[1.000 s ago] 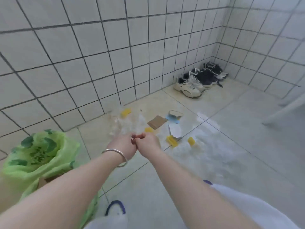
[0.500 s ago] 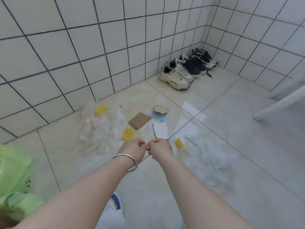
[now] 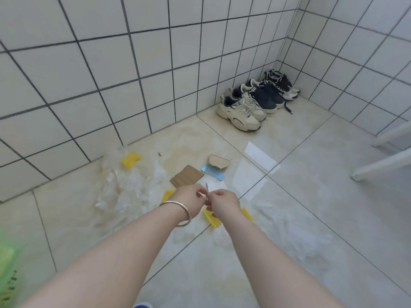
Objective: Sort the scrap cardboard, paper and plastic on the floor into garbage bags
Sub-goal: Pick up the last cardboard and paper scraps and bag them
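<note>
Both hands meet over the scrap: left hand (image 3: 189, 200) and right hand (image 3: 223, 204), fingers curled together, pinching something too small to tell. Cardboard (image 3: 186, 176), paper (image 3: 260, 155) and clear plastic (image 3: 129, 190) lie scattered on the floor (image 3: 311, 196), unsorted; green bag (image 3: 9, 263) waits near left.

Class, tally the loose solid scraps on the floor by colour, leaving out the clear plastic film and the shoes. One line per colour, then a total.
Yellow pieces: 4
Brown cardboard pieces: 2
White paper sheets: 3
Blue piece: 1
Total: 10
</note>
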Motion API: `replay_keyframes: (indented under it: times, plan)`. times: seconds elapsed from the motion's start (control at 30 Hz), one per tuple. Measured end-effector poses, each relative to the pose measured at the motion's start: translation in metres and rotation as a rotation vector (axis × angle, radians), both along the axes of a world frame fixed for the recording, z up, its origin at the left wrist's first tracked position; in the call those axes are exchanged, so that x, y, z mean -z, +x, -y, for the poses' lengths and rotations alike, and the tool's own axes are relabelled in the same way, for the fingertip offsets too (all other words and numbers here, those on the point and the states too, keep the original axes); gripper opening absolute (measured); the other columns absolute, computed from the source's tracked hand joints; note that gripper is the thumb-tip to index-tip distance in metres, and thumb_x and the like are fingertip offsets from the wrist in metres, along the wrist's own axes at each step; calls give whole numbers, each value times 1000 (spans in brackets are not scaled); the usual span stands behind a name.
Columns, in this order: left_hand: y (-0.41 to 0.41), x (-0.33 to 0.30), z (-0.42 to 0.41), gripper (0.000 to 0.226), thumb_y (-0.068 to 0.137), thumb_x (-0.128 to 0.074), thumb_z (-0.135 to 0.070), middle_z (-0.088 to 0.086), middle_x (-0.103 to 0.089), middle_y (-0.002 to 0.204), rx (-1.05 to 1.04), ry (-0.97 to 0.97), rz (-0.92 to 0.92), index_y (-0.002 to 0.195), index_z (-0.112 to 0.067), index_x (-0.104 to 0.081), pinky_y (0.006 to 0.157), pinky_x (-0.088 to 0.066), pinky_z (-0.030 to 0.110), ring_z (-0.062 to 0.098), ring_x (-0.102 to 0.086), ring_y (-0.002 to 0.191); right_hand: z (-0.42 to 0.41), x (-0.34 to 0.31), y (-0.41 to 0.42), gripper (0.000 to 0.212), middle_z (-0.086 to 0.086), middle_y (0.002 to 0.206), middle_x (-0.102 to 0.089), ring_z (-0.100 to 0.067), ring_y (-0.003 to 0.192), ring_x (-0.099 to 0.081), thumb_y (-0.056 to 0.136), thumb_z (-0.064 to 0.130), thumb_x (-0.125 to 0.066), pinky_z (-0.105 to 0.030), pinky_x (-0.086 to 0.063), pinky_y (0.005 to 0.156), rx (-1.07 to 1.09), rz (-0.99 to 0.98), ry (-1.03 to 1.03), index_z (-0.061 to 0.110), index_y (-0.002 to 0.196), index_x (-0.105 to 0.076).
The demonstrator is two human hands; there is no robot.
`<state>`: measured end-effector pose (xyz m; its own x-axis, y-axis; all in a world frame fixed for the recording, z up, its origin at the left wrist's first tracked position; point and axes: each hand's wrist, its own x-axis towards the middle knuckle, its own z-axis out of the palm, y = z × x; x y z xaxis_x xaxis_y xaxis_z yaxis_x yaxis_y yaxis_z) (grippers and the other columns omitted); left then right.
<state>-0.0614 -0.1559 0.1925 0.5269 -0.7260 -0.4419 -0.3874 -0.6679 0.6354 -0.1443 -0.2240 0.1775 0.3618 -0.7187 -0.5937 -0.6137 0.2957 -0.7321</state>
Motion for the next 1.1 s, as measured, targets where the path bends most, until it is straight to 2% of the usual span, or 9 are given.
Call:
replay_keyframes:
  times: [0.1, 0.2, 0.43, 0.57, 0.73, 0.83, 0.9, 1.0, 1.1]
  plan:
    - [4, 3, 23, 29, 91, -47, -19, 3, -69, 109, 6, 31, 6, 118, -19, -59, 79, -45, 24, 20, -61, 96, 21, 6, -2, 18, 2, 71, -65, -16, 71, -63, 85, 17, -50, -34, -52, 75, 30, 45, 23, 20, 69, -58]
    - [3, 5, 47, 31, 91, -49, -24, 5, -67, 114, 8, 57, 11, 120, -20, -59, 85, -47, 26, 21, -62, 104, 40, 11, -13, 17, 3, 70, -63, -12, 63, -60, 87, 16, -50, -28, -47, 65, 66, 48, 76, 19, 73, -57]
    - [13, 8, 74, 32, 91, -49, -26, 4, -64, 119, 4, 79, 52, 122, -21, -59, 91, -46, 26, 21, -60, 108, 83, 15, -19, 12, -1, 71, -60, -11, 60, -56, 90, 13, -47, -24, -45, 56, 139, -2, 127, 12, 83, -57]
    - [33, 33, 72, 31, 91, -49, -24, 5, -66, 116, -46, 74, 3, 120, -19, -59, 92, -48, 29, 23, -62, 104, 85, 33, 2, 10, 0, 69, -57, -15, 62, -55, 89, 12, -47, -23, -44, 54, 82, -39, 124, 12, 84, -55]
    - [63, 75, 64, 31, 90, -52, -24, 6, -65, 118, -136, 111, -97, 119, -19, -60, 93, -48, 31, 23, -63, 106, 83, 66, 34, 17, 0, 75, -61, -26, 89, -65, 85, 18, -50, -37, -54, 82, -46, -133, 80, 21, 68, -53]
    - [82, 94, 61, 30, 89, -52, -25, 5, -64, 120, -166, 143, -128, 118, -21, -60, 92, -46, 29, 22, -61, 107, 87, 85, 48, 17, -3, 85, -61, -28, 101, -65, 84, 19, -50, -39, -53, 85, -106, -183, 40, 20, 68, -53]
    - [93, 108, 62, 30, 89, -52, -26, 5, -64, 120, -183, 165, -139, 117, -22, -61, 93, -45, 29, 23, -60, 109, 90, 97, 54, 9, -3, 93, -62, -25, 100, -62, 86, 20, -50, -37, -52, 83, -165, -230, 9, 19, 82, -58]
    - [103, 130, 67, 31, 88, -52, -25, 5, -63, 122, -211, 204, -173, 118, -23, -61, 97, -46, 30, 23, -59, 110, 97, 116, 57, 29, -2, 117, -59, -20, 101, -55, 88, 21, -51, -27, -42, 77, -200, -299, -30, 17, 116, -57]
    - [106, 151, 77, 32, 88, -52, -22, 5, -63, 123, -234, 224, -195, 120, -22, -60, 92, -45, 26, 21, -60, 108, 101, 136, 59, 40, -5, 128, -51, -24, 108, -57, 87, 19, -52, -27, -42, 74, -121, -349, -38, 17, 126, -50]
